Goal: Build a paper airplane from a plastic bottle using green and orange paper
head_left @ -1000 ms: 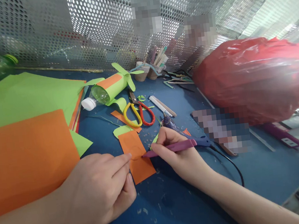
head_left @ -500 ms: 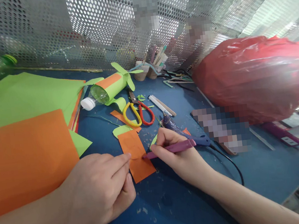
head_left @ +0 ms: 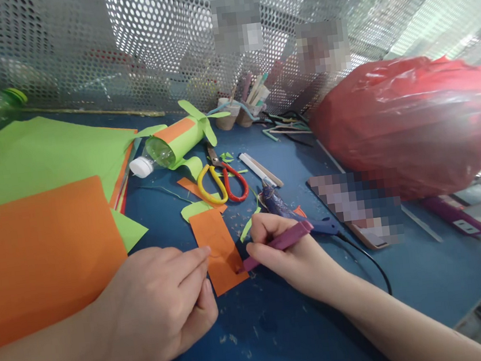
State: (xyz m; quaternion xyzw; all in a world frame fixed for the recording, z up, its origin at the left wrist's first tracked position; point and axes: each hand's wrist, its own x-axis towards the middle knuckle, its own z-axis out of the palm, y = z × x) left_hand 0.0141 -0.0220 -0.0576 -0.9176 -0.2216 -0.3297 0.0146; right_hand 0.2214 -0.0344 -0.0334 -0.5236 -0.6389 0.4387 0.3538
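Note:
A small orange paper piece lies on the blue table, with faint curved pen lines on it. My left hand rests at its left edge, fingers curled together and fingertips pressing the paper down. In my right hand is a purple pen, gripped between thumb and fingers, its tip at the paper's lower right. Just beyond the paper lie green paper scraps and scissors with one yellow and one red handle. A clear plastic bottle wrapped in green and orange paper, with green petal-like strips, lies behind them.
Large orange and green sheets are stacked at left. A blue glue gun with a black cable lies beside my right hand, near a phone. Cups of pens and a red plastic bag stand farther back.
My right hand has shifted slightly right and down; the pen tip moved from the paper's middle toward its lower right edge. My left hand stays in place.

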